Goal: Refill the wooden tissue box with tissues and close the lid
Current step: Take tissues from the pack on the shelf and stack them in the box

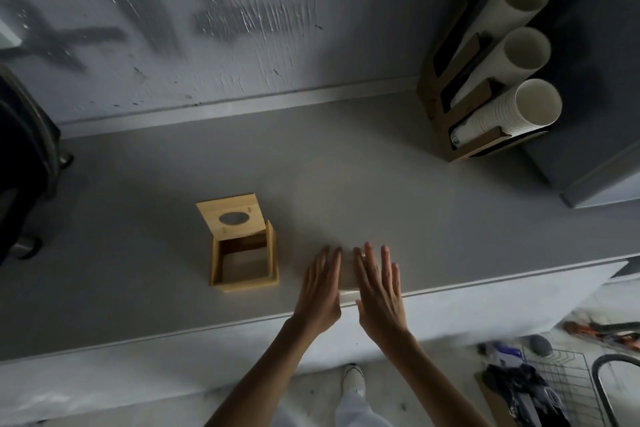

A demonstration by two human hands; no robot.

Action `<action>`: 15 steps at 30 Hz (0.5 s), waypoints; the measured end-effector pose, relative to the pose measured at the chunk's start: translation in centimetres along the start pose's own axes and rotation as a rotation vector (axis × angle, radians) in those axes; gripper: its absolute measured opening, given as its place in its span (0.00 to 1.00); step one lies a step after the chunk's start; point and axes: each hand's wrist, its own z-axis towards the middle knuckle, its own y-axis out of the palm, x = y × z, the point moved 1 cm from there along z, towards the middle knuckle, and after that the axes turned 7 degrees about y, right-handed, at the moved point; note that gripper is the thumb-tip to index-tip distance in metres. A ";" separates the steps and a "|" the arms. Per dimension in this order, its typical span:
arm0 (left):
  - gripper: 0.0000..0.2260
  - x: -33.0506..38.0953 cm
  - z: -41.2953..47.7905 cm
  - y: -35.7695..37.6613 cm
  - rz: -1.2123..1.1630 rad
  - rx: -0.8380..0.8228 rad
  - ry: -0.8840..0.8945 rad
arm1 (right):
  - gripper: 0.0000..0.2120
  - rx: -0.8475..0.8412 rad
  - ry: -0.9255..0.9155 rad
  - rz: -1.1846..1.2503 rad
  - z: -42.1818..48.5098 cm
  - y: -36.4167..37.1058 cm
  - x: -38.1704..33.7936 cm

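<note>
wooden tissue box sits on the grey bench, left of both hands, its lid tipped up and back on the far side so the oval slot faces up. the inside of the box looks bare. just right of it, near the bench's near edge, lies a pale stack of tissues, hard to make out against the surface. the left hand and right hand flank that stack, fingers straight and spread, palms turned toward it; whether they press it i cannot tell. far right on the bench, a wooden holder carries three sloping stacks of white paper cups.
</note>
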 end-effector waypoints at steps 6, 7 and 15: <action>0.38 -0.3 -0.2 0.3 -0.182 0.006 -0.037 | 0.54 -0.135 0.000 0.418 1.0 -1.2 1.9; 0.38 -0.4 -0.2 0.4 -0.200 0.013 -0.031 | 0.53 -0.162 -0.008 0.465 1.3 -1.2 2.3; 0.39 -0.6 0.0 0.9 -0.562 0.091 -0.145 | 0.40 -0.178 0.097 0.649 2.1 -0.3 3.2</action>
